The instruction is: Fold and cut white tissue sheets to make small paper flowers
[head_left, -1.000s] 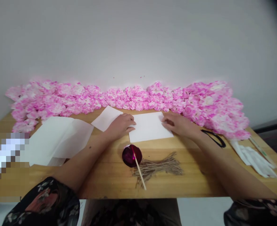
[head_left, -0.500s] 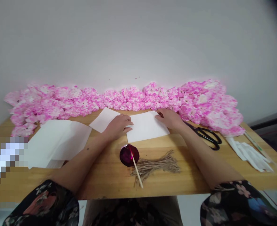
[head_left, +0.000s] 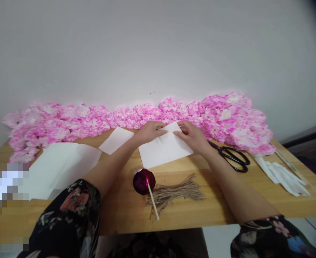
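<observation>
A white sheet of paper (head_left: 164, 152) lies in front of me at the middle of the table, its far edge slightly raised. My left hand (head_left: 151, 132) grips that far edge from the left, thumb on top and fingers behind. On the right part of the same edge, my right hand (head_left: 191, 135) pinches the paper between thumb and fingers. The fingertips of both hands are partly hidden by the sheet. Left of it, beneath my left forearm, is a smaller white paper piece (head_left: 116, 139). Black-handled scissors (head_left: 234, 158) rest beside my right wrist.
Pink-and-white artificial blossoms (head_left: 174, 109) line the wall side. Nearer me stand a dish of dark red liquid (head_left: 144, 183) with a wooden stick (head_left: 154, 204) and a bundle of thin brown stems (head_left: 178, 190). Larger white sheets (head_left: 63, 165) lie left, white gloves (head_left: 284, 175) right.
My left hand has moved from the paper's left side to its far edge and now grips it. That edge has risen a little. My right hand stays at the far right corner area.
</observation>
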Motion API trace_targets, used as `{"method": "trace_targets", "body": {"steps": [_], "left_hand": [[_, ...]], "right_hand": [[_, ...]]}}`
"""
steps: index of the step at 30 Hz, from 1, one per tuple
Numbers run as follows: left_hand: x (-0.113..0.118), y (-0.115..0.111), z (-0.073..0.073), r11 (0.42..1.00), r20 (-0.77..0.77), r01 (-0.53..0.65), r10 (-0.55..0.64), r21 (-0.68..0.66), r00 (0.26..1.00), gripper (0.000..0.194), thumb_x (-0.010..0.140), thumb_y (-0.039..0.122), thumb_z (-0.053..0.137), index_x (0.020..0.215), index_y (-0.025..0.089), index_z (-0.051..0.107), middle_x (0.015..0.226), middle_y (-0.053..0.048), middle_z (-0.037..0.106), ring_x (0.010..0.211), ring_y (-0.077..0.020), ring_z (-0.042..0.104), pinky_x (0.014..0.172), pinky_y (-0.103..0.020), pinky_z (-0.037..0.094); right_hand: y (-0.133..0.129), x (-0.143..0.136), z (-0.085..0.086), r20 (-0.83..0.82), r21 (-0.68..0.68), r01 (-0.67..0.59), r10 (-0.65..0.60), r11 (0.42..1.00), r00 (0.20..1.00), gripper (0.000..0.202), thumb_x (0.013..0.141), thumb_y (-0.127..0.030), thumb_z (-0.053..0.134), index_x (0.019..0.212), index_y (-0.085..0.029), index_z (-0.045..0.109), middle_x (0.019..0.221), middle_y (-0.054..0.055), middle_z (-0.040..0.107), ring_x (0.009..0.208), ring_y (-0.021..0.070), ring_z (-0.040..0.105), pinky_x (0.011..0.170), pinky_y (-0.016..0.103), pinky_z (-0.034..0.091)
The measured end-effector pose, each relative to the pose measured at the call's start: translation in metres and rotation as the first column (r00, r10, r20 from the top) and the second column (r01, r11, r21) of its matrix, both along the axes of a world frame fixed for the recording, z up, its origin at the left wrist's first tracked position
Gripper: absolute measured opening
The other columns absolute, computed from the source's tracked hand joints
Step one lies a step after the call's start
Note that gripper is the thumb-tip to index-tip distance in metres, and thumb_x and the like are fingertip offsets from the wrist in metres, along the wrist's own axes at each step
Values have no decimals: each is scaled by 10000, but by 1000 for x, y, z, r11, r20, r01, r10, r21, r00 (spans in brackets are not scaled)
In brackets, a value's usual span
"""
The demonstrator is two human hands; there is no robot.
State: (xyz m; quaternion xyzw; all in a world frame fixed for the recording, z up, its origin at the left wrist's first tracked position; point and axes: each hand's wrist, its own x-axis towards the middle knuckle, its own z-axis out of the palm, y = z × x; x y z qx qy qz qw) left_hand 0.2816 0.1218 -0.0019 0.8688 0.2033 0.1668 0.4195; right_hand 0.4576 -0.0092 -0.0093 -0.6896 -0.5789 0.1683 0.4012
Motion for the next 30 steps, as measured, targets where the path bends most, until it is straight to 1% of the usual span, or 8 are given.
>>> {"method": "trace_targets", "body": {"steps": [3,7,10,13,16,19,25,30], "left_hand": [[1,-1,-7,997,45,-13,16,-79,999,256,872,373,559,848,150,683,721,-15,647,657,-132,587,561,-231,408],[-2,-3,-9,987,76,-13,26,-159,997,267,854,396,573,890,155,681,743,-8,647,663,-128,584,550,-221,402],[-2,-7,-7,993,68,-10,19,-119,997,259,860,391,562,852,156,671,697,2,616,623,-114,547,533,-217,373],[-2,-10,-5,997,54,-2,6,-82,999,244,871,374,553,860,159,670,698,-2,614,614,-110,531,540,-224,368],[-2,-12,-3,990,89,31,-19,-136,996,257,889,381,539,935,164,669,785,-20,650,670,-120,564,583,-235,408],[-2,-14,-1,984,111,42,-23,-174,993,270,906,390,513,919,161,656,786,-20,639,685,-122,565,602,-239,412],[-3,-16,6,992,98,10,2,-126,995,279,908,362,473,771,161,610,675,11,550,618,-105,490,568,-230,345],[-3,-15,6,994,62,-20,26,-103,998,263,884,341,479,764,160,628,662,9,553,589,-106,463,537,-231,315]], "right_hand": [[-1,1,2,-56,54,18,-15,998,998,343,862,-358,602,1183,-246,562,853,14,711,709,184,632,609,295,444],[1,1,3,-118,160,61,-42,985,992,264,848,-345,626,1080,-222,599,885,29,704,795,188,651,688,315,481],[1,0,3,-84,187,78,-63,979,994,204,833,-339,645,997,-218,633,905,38,708,832,193,657,707,316,490],[1,-2,2,-16,197,89,-87,976,996,148,848,-334,624,934,-220,661,865,32,704,778,181,644,677,304,483],[0,-4,3,28,194,101,-108,976,994,133,859,-334,610,886,-221,674,814,23,697,722,170,622,650,296,471],[0,-4,3,49,197,101,-112,975,992,130,857,-332,620,875,-218,678,798,19,694,706,165,610,641,290,461],[-1,-3,2,56,196,95,-108,976,993,127,871,-326,605,872,-215,666,801,18,692,719,167,618,650,286,457],[-1,-2,0,40,206,98,-108,974,993,119,875,-315,601,877,-213,662,829,21,697,741,169,628,663,287,465]]}}
